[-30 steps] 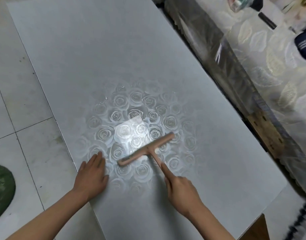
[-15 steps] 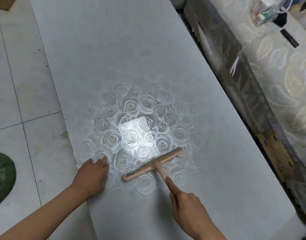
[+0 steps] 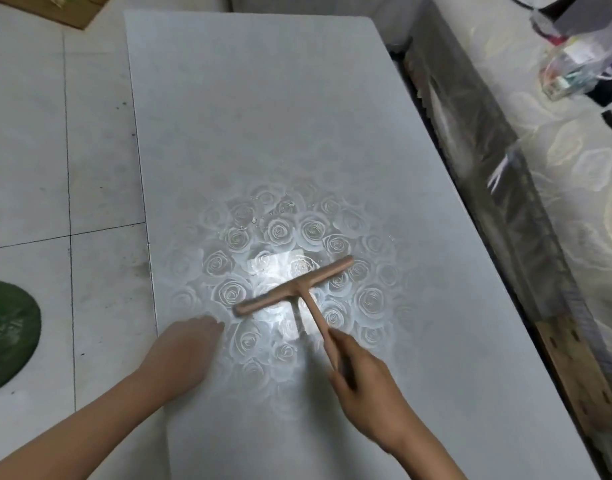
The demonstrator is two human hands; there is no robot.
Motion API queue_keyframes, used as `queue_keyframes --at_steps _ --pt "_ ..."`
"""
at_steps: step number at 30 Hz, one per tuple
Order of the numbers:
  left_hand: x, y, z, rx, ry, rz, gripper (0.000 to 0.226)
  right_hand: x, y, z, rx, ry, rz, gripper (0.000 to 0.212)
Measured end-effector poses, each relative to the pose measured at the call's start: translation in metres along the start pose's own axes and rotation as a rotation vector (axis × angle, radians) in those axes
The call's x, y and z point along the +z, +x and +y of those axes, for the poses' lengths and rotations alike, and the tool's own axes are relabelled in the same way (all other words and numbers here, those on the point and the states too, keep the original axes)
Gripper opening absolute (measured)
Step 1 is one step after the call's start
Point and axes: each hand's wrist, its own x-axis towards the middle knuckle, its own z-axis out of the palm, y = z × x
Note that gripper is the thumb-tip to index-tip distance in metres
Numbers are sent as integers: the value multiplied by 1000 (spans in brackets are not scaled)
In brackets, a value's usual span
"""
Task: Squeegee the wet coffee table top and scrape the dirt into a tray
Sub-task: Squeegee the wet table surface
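A pale grey coffee table top (image 3: pixel 263 98) with a rose pattern fills the middle of the head view. Small water drops lie on it just beyond a bright glare patch. A pink T-shaped squeegee (image 3: pixel 294 285) lies with its blade on the glare patch, slanted up to the right. My right hand (image 3: pixel 370 393) grips the squeegee's handle at its near end. My left hand (image 3: pixel 183 355) rests flat on the table near its left edge, fingers pointing at the blade's left tip. No tray is in view.
White tiled floor (image 3: pixel 55 150) runs along the table's left side, with a dark green round object (image 3: pixel 6 334) at the left edge. A plastic-wrapped patterned sofa (image 3: pixel 505 202) stands close along the right side, with a clear bag (image 3: pixel 574 64) of items on it.
The view has tilted up, so more of the far table shows. The squeegee and both hands have stayed in nearly the same places on the table.
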Motion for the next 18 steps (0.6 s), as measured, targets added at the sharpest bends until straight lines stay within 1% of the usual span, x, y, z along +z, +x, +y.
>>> queue_keyframes --at_steps 1,3,4,6,10,12,13,15,18 --pt "-1 4 -2 -28 -2 21 41 -4 -11 9 -4 -10 -3 51" --pt "0 12 -7 -139 48 -54 74 -9 -21 27 16 -43 -9 53" --pt "2 17 -11 -200 93 -110 84 -10 -20 33 33 -66 -16 54" --pt "4 25 -19 -293 154 -215 96 -12 -10 35 17 -109 -19 54" --pt "10 39 -25 -352 185 -262 109 -9 48 13 -102 -146 19 56" --pt "14 44 -27 -381 188 -278 112 -11 83 -7 -115 -134 39 53" --pt "15 47 -27 -389 184 -281 113 -14 95 -14 -116 -133 23 51" --pt "13 50 -27 -375 201 -292 114 -25 100 -15 -148 -124 -10 49" --pt "5 54 -32 -349 197 -281 114 -43 71 2 -178 -163 -57 49"
